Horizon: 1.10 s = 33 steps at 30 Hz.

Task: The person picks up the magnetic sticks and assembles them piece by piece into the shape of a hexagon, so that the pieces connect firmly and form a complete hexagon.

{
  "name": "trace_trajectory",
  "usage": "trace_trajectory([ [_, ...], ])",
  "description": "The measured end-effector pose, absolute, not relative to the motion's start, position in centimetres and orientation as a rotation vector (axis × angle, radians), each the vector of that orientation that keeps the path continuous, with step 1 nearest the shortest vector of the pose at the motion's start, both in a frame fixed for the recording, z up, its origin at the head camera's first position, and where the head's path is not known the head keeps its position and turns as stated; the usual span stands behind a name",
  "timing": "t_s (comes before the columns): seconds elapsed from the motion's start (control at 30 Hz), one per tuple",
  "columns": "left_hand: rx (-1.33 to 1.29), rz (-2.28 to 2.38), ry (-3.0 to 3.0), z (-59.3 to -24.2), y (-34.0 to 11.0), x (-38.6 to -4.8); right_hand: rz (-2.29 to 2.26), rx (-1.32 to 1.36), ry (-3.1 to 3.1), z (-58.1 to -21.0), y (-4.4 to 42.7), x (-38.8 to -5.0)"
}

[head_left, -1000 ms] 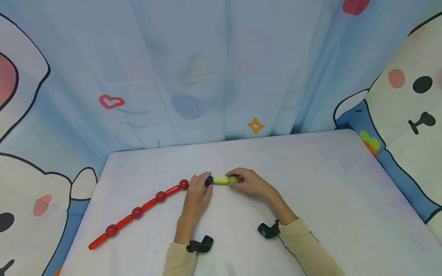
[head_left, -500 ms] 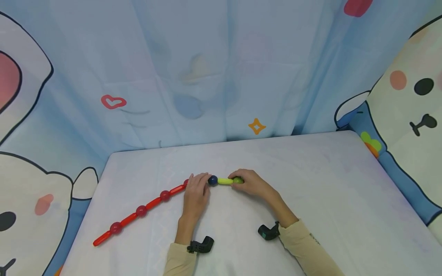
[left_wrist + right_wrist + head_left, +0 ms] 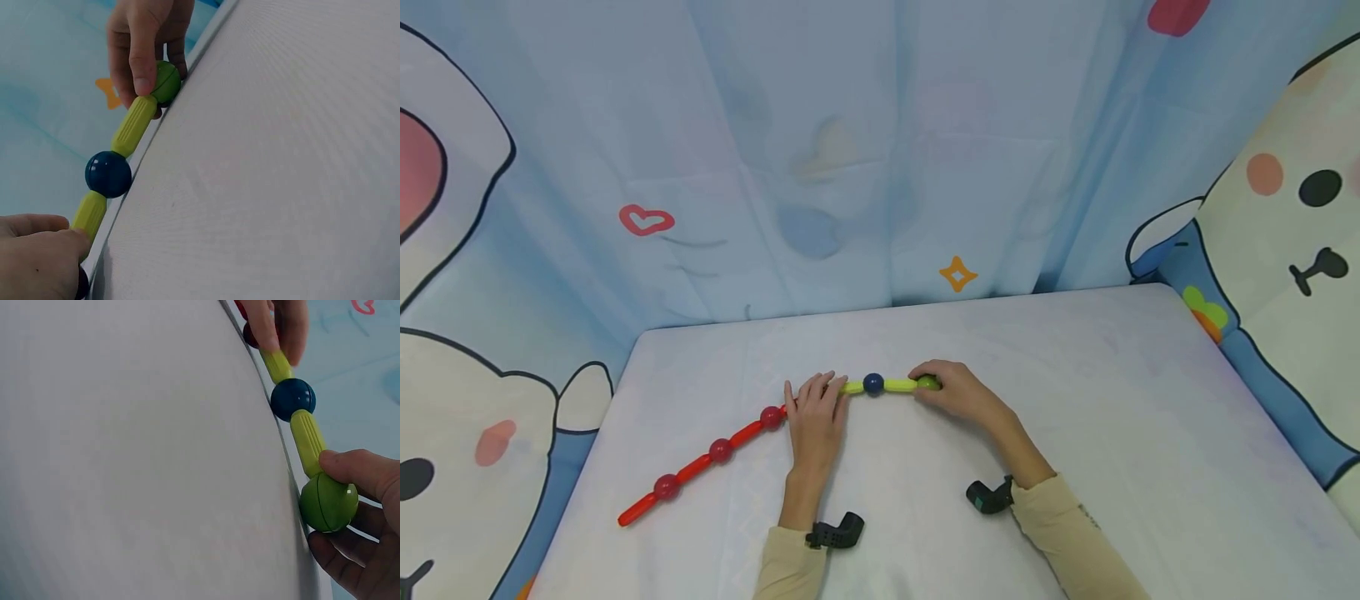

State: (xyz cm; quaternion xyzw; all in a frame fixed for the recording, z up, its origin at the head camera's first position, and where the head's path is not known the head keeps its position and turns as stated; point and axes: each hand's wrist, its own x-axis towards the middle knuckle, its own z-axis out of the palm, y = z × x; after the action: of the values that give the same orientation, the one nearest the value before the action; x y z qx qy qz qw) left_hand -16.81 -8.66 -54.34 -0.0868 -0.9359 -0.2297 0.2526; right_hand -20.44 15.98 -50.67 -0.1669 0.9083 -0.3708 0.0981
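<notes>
A chain of rods and balls lies across the white table. Its left part has red rods and red balls. To the right come a yellow-green rod, a dark blue ball, another yellow-green rod and a green ball. My left hand pinches the first yellow-green rod left of the blue ball and covers part of the chain there. With thumb and fingers, my right hand holds the green ball at the right end, the thumb near the rod joint.
The white-covered table reaches back to a light blue curtain with printed figures. A black wrist camera sits on the left wrist and another black wrist camera on the right.
The whole chain has slid to the right, with its red end following. My right hand has moved right with the green ball. My left hand has shifted slightly left, showing more chain beside the blue ball.
</notes>
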Motion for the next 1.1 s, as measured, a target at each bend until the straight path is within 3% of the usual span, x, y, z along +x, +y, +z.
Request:
trace_trajectory([
  [1.1,-0.015,-0.6,-2.632,-53.9,-9.5,-16.6,-1.061,-0.255,2.798,-49.9,24.7,-21.5],
])
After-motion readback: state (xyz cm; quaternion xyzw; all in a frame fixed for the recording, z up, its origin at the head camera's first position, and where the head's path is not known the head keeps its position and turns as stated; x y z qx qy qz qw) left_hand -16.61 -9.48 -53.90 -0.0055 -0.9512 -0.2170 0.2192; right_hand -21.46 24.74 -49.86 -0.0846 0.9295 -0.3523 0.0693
